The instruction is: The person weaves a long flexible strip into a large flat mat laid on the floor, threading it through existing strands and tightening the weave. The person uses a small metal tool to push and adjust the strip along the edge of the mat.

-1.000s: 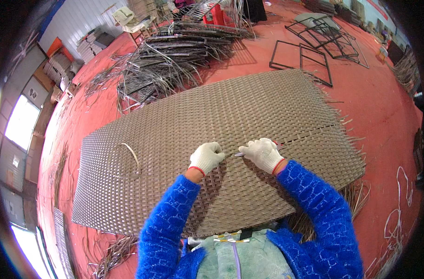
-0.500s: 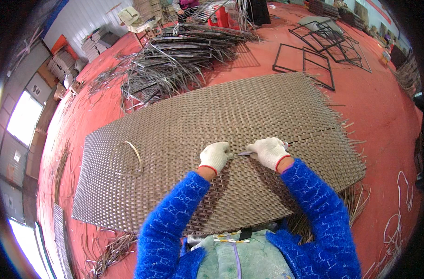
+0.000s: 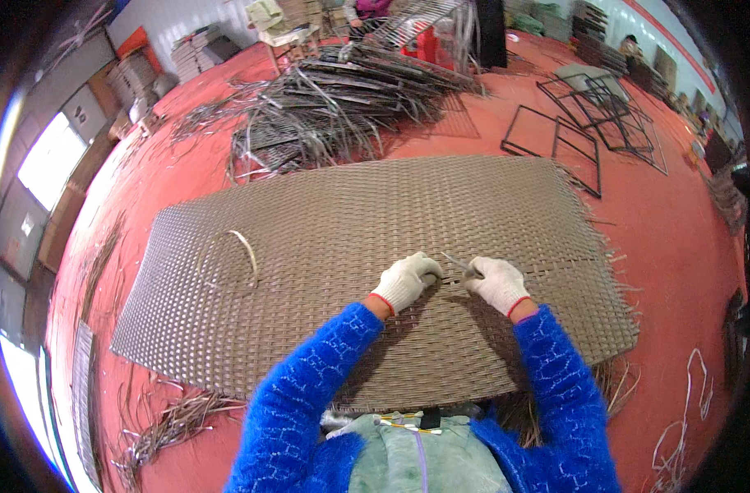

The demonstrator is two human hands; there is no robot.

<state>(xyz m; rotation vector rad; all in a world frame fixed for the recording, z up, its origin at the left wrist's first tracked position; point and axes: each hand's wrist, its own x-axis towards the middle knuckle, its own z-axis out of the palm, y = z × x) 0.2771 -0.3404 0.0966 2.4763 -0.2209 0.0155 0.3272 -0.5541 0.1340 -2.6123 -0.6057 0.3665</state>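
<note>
A large woven grey-brown rattan mat [image 3: 334, 238] lies flat on the red floor. Both my hands wear white gloves and rest on the mat near its middle right. My left hand [image 3: 406, 279] presses on the weave with curled fingers. My right hand [image 3: 496, 282] pinches a thin grey strand or tool [image 3: 457, 263] that pokes up toward the left between the two hands. A narrow gap in the weave [image 3: 556, 267] runs rightward from my right hand. A loose pale strip [image 3: 245, 251] curls on the mat to the left.
A heap of loose rattan strips [image 3: 334, 107] lies beyond the mat. Black metal frames [image 3: 584, 123] lie at the far right. Stray strips [image 3: 169, 423] litter the floor at lower left, white cords [image 3: 679, 427] at lower right. Stacked goods and a person stand at the back.
Both hands have shifted slightly right along the mat while working the same strand. The view tilted a little; the mat has not moved.
</note>
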